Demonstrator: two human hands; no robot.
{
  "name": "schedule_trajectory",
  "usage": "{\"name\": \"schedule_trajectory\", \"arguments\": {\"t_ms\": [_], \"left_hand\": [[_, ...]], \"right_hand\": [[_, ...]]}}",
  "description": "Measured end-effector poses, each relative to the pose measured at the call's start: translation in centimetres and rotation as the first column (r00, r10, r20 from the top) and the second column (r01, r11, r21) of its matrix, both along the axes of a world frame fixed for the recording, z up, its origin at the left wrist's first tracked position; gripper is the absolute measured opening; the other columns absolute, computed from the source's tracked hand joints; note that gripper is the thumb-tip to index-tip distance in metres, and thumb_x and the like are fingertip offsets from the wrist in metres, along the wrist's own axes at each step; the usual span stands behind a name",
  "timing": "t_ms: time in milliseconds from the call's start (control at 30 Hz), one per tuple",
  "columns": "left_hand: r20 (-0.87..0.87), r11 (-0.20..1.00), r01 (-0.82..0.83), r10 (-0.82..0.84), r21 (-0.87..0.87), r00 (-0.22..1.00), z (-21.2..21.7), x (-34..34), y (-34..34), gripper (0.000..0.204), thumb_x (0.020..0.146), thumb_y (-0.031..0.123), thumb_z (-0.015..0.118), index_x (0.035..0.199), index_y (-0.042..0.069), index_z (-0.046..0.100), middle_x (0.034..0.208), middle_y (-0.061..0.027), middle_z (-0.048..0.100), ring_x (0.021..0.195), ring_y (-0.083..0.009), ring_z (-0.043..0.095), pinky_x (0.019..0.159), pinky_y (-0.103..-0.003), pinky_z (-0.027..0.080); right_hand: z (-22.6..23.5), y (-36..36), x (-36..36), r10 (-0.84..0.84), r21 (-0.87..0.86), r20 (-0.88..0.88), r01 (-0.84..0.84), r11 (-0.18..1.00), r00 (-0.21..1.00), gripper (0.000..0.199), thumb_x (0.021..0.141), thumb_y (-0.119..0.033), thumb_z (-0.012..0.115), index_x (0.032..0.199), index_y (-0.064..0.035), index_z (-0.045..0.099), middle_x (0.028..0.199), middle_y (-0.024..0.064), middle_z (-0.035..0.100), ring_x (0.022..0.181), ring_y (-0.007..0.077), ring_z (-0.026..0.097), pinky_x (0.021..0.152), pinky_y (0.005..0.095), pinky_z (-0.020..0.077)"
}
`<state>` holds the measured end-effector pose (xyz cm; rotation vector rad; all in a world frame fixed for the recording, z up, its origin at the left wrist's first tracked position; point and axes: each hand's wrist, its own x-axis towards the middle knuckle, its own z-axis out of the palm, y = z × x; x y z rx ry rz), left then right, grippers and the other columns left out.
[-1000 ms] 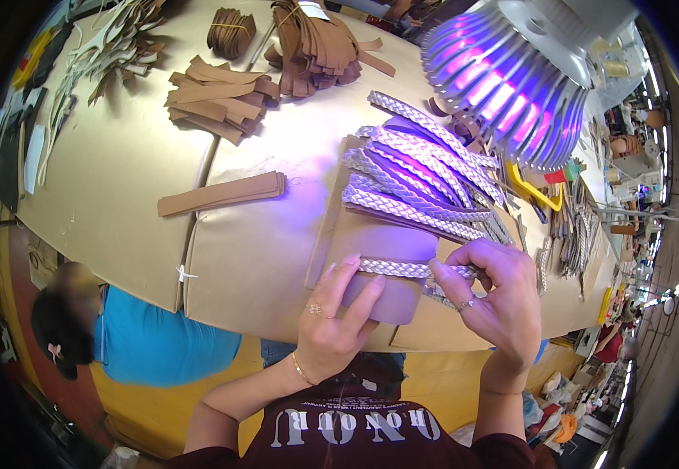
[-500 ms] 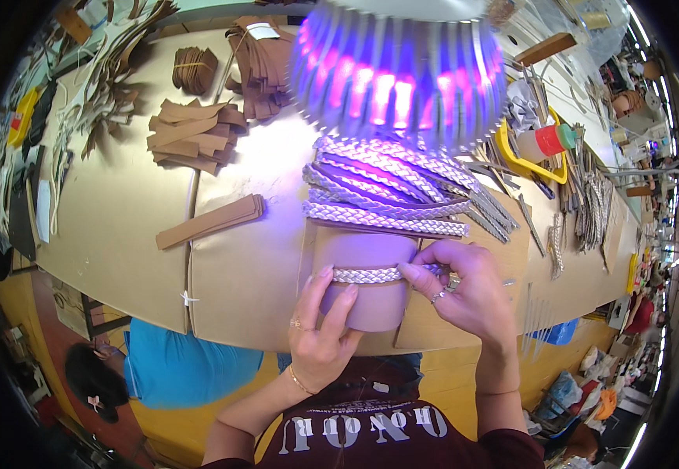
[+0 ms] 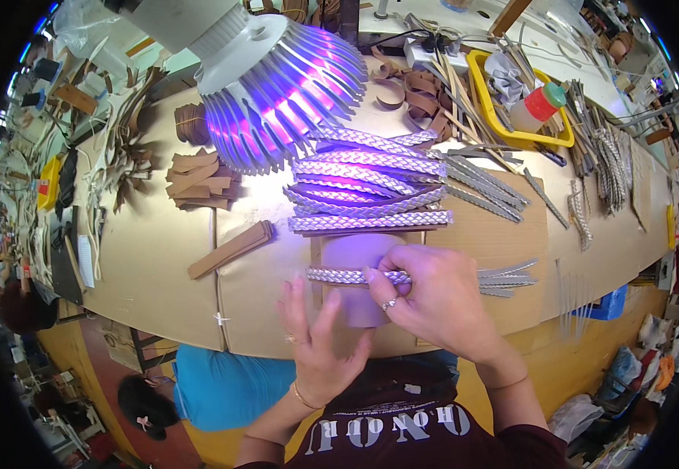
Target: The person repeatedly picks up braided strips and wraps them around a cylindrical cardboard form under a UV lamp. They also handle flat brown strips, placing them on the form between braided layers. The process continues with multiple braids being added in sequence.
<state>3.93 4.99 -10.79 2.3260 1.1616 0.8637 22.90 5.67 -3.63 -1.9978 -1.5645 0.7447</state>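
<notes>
My right hand [image 3: 433,301] is closed in a pinch on a short silvery braided strap [image 3: 339,276], near its right end. The strap lies across a smooth, light-coloured rounded block [image 3: 367,310], and its left end reaches past the block's left side. My left hand [image 3: 322,340] is open just below that end, fingers spread and apart from the strap. Just beyond the block, several more braided straps [image 3: 367,187] lie in a pile under a glowing purple lamp [image 3: 284,90].
Brown strips [image 3: 234,248] lie stacked on the cardboard-covered table [image 3: 152,289], with more bundles behind. Grey flat strips [image 3: 507,277] sit to the right. A yellow tray [image 3: 523,139] holds a red-and-green-topped bottle [image 3: 539,108]. A person in blue [image 3: 234,387] is on the left.
My left fingers have lifted off the strap and spread. The strap, pinched in my right hand, has shifted left over the block. The view has turned, with the lamp now further left.
</notes>
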Motion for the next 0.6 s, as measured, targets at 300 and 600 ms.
{"name": "schedule_trajectory", "arguments": {"t_ms": [300,600], "left_hand": [[0.055,0.970,0.226,-0.222,-0.092,0.973,-0.4,0.9,0.7,0.097,0.065,0.047,0.087,0.142,0.007,0.042,0.152,-0.0289,0.030,0.136,-0.0475,0.038,0.110,-0.057,0.033],[0.037,0.972,0.218,-0.216,-0.089,0.976,0.7,1.2,1.0,0.100,0.066,0.051,0.086,0.142,0.003,0.042,0.146,-0.0290,0.035,0.133,-0.0460,0.042,0.106,-0.053,0.041]], "right_hand": [[-0.2,-0.8,2.5,0.060,-0.002,-0.058,-0.061,0.998,0.996,0.031,0.085,-0.032,0.074,0.084,-0.0020,0.070,0.068,0.0122,0.067,0.059,0.0231,0.067,0.056,0.0348,0.0510],[-1.7,-3.1,5.7,0.003,-0.069,-0.302,-0.025,0.997,0.953,0.026,0.088,-0.025,0.074,0.082,0.0001,0.070,0.061,0.0066,0.062,0.050,0.0113,0.054,0.049,0.0271,0.0412]]}}
